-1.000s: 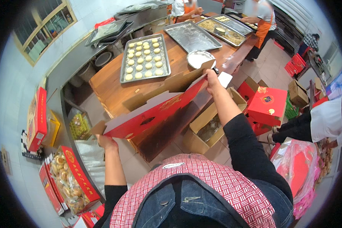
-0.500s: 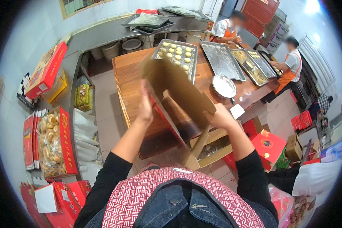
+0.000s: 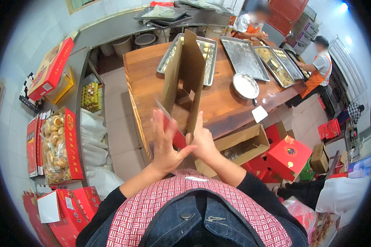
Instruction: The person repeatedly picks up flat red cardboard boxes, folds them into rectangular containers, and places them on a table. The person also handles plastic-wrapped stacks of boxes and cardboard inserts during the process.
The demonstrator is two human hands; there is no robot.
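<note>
In the head view, your carton (image 3: 196,103) is up over the wooden table (image 3: 142,82), its walls apart; whether it rests there, I cannot tell. Your right hand (image 3: 205,145) grips its near edge; your left hand (image 3: 167,147) is spread at the red flap, contact unclear. You seem to be shaping the carton; next probably calls for steadying the right wall while folding that flap.

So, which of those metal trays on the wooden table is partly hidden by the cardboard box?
The leftmost tray, with pale dough rounds on it: the cardboard box blocks its middle from view. The box covers none of the other trays.
</note>
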